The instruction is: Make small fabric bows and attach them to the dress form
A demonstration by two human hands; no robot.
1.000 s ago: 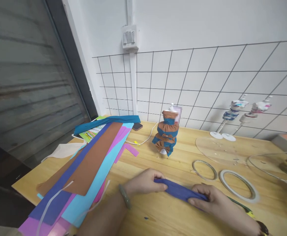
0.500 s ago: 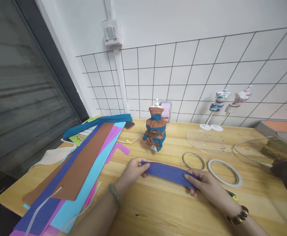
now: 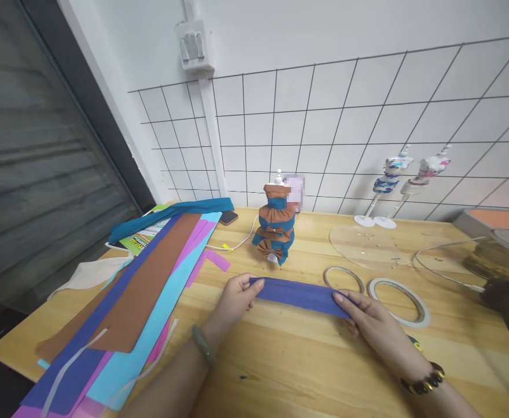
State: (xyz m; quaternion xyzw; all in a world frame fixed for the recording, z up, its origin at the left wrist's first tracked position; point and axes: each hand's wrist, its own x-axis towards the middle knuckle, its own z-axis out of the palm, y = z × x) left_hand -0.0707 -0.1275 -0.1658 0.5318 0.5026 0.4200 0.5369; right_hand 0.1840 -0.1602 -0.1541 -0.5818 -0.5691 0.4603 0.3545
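My left hand (image 3: 236, 297) and right hand (image 3: 370, 316), nearly closed, each pinched an end of a flat, dark-blue papery strip (image 3: 298, 295). I held it over the pale wooden tabletop (image 3: 307, 371), nearer than the brown-and-teal dressed mannequin (image 3: 275, 217).

Bright, diffuse light is spread over the white wall crossed by black grid lines (image 3: 258, 129) behind the brown-and-teal ruffled dress form (image 3: 276, 215); left of the form, the dark grey slatted shutter (image 3: 32, 139) is dimly lit. Immediately right, a pale rectangle (image 3: 296, 190) is pixelated. Outer verticals are tilted by wide-angle distortion.
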